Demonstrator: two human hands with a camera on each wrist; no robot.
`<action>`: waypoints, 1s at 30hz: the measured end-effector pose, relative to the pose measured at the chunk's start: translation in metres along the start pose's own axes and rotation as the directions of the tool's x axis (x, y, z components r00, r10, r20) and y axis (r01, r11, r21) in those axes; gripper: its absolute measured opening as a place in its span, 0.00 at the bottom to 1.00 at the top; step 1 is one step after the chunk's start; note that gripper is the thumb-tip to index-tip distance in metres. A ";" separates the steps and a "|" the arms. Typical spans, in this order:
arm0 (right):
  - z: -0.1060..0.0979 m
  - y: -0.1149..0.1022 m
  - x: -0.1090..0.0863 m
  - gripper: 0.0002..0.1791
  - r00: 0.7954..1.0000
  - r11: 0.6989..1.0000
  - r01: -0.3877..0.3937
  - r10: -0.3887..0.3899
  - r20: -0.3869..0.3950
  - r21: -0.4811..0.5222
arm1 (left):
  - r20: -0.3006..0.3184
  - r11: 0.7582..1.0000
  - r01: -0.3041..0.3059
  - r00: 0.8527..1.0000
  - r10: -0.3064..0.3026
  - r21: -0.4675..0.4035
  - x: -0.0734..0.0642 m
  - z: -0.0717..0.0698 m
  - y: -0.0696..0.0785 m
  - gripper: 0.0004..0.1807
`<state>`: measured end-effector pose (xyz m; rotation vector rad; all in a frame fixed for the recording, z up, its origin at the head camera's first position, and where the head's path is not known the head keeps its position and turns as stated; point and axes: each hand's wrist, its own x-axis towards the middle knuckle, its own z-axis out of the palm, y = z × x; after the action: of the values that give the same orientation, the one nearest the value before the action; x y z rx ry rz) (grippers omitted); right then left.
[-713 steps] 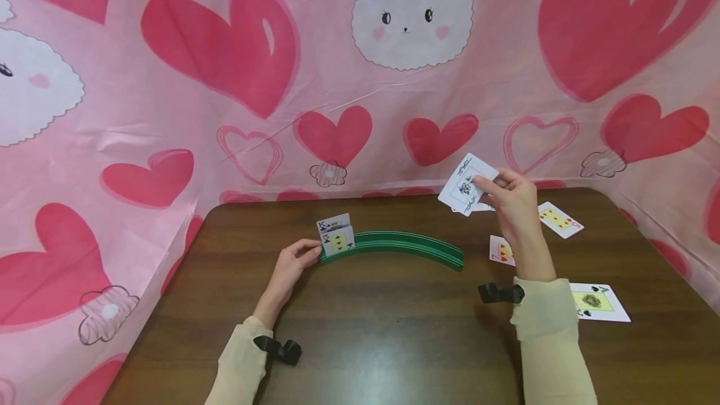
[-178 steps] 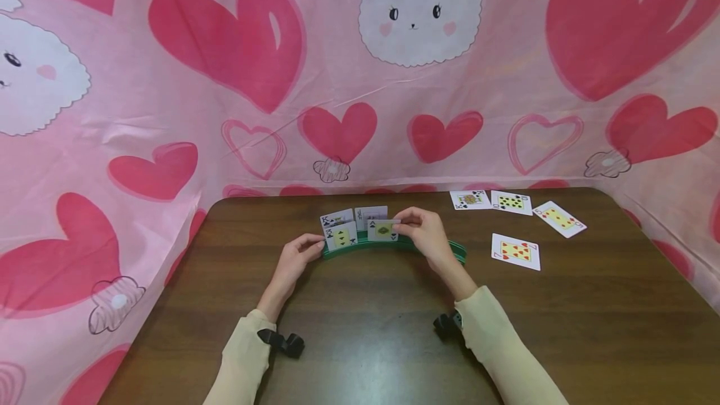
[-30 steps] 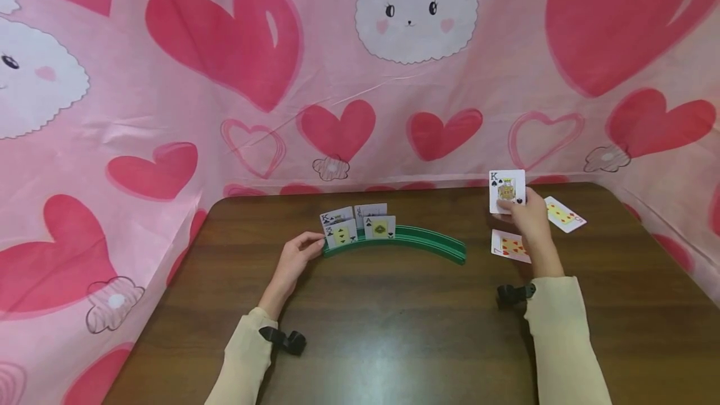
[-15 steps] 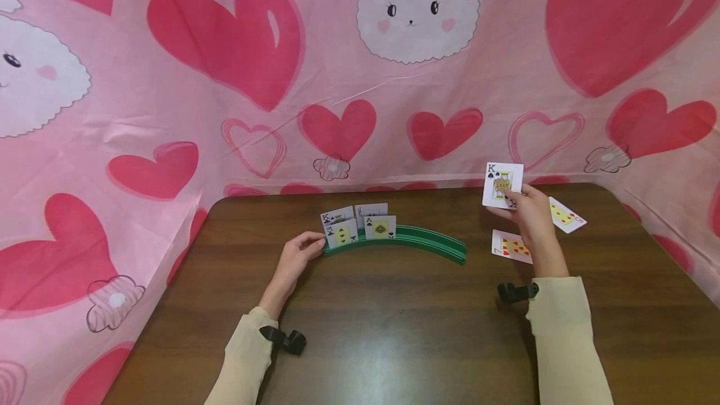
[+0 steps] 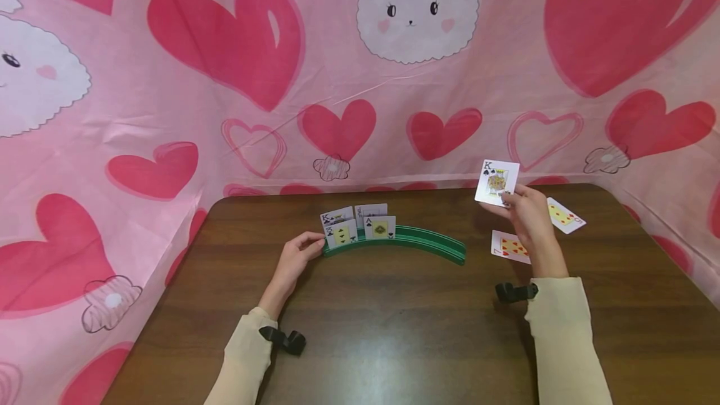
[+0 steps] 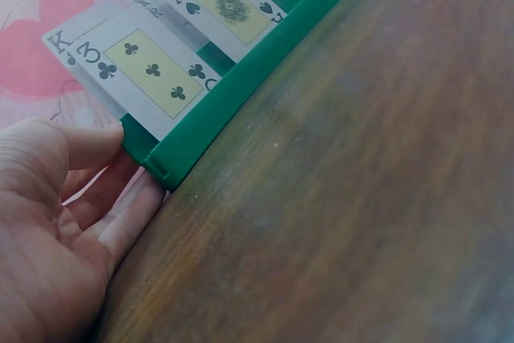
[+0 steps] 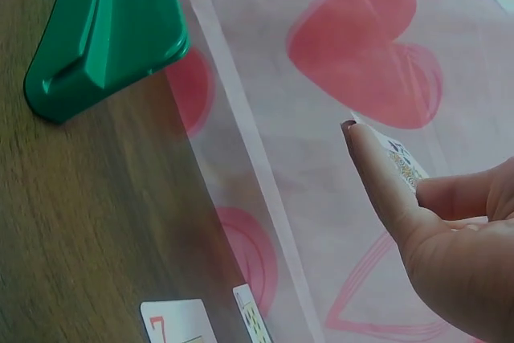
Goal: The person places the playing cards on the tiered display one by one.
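Observation:
My left hand holds the left end of a curved green card holder between thumb and fingers, as the left wrist view also shows. In its front slot stand a three of clubs and an ace of spades. Behind them a king and a joker stand partly covered. Raised above the table's back right, my right hand pinches a king of spades, its face toward the head camera. The right wrist view shows only a sliver of that king.
A seven of hearts lies face up right of the holder, partly behind my right hand. Farther right is a red diamond card. A black-spotted card shows in the right wrist view. A pink heart-patterned cloth hangs behind the brown table.
Since 5.9 s ago my right hand has let go of the ace in the holder and lifted the king of spades off the table. Lately it has drifted slightly left; my left hand stays put.

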<state>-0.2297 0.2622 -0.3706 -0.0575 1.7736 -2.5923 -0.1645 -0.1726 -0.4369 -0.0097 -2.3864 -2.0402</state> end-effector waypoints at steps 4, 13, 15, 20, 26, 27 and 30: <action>0.004 -0.002 -0.001 0.29 1.000 0.999 0.007 -0.008 0.027 0.042 | 0.000 1.000 -0.002 1.000 0.002 -0.004 0.000 0.000 0.000 0.13; 0.016 -0.005 -0.006 0.28 0.995 0.999 0.032 -0.035 0.090 0.031 | 0.002 1.000 -0.009 1.000 0.009 0.003 -0.001 0.000 0.000 0.13; 0.018 -0.005 -0.007 0.27 0.992 0.999 0.046 -0.049 0.113 0.029 | 0.003 1.000 -0.012 1.000 0.012 0.004 -0.001 0.000 0.000 0.13; 0.024 -0.007 -0.009 0.26 0.987 0.998 0.067 -0.069 0.147 0.017 | 0.002 1.000 -0.011 1.000 0.011 0.006 -0.001 0.000 0.000 0.14; 0.031 -0.011 -0.011 0.27 0.990 0.997 0.041 -0.033 0.139 -0.058 | -0.001 1.000 -0.009 1.000 0.009 0.006 -0.001 0.000 0.001 0.13; 0.031 -0.011 -0.011 0.27 0.990 0.997 0.039 -0.029 0.141 -0.064 | -0.001 1.000 -0.011 1.000 0.011 0.005 -0.001 0.000 0.001 0.13; 0.034 -0.009 -0.011 0.27 0.985 0.998 0.047 -0.042 0.168 -0.028 | -0.001 1.000 -0.014 1.000 0.014 0.003 -0.001 0.000 0.001 0.13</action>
<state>-0.2170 0.2345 -0.3499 -0.3087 1.7748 -2.5036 -0.1637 -0.1722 -0.4362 -0.0249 -2.3824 -2.0300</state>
